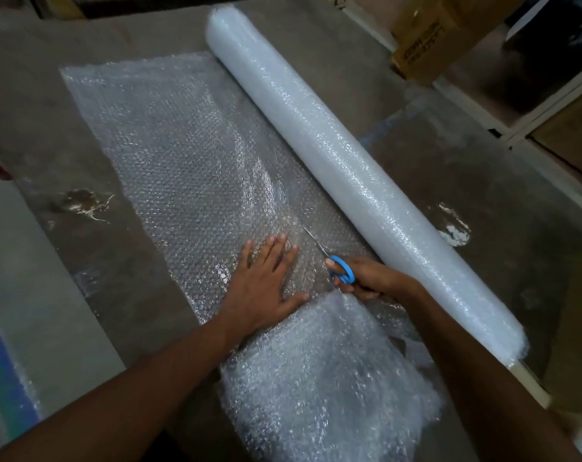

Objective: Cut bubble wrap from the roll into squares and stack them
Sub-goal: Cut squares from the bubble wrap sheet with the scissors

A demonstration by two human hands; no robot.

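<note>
Dim, soft picture; glare on the roll (356, 181), edges warped

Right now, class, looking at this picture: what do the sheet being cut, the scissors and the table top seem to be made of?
Sheet: clear, glossy plastic film, rows of small air bubbles showing.
Scissors: blue handles look like smooth plastic; the thin blades glint like metal.
Table top: dull brown and scuffed with pale scratches; possibly board or worn laminate, hard to tell.

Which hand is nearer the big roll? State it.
Right. The right hand, working the blue scissors, sits just beside the roll; the left hand presses the unrolled sheet farther away.
</note>
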